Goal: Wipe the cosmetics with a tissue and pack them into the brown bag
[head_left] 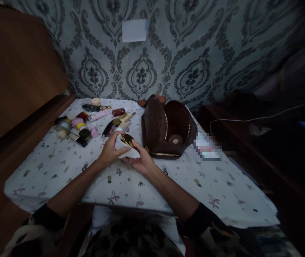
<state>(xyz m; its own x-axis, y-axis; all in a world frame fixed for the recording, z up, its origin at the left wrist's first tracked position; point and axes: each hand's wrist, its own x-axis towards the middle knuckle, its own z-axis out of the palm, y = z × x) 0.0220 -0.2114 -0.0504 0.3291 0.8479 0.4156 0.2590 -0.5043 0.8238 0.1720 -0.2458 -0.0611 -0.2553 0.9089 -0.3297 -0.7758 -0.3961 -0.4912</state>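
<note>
A white cosmetic container with a shiny gold cap is held between both my hands, low over the table's middle. My left hand is closed around its left side, thumb across the front. From the right, my right hand grips it, with the thumb by the gold cap and the fingers beneath. Just right of my hands stands a brown bag, its zipped top gaping. Behind my left hand lie a pale tube, a dark tube and a round olive-gold item. My hands hide part of the container.
Several cosmetics lie at the table's left, among them a pink tube, a dark green jar and a red bottle. A blurred-out item lies right of the bag. The patterned tablecloth covers the table; a brown wooden panel borders the left.
</note>
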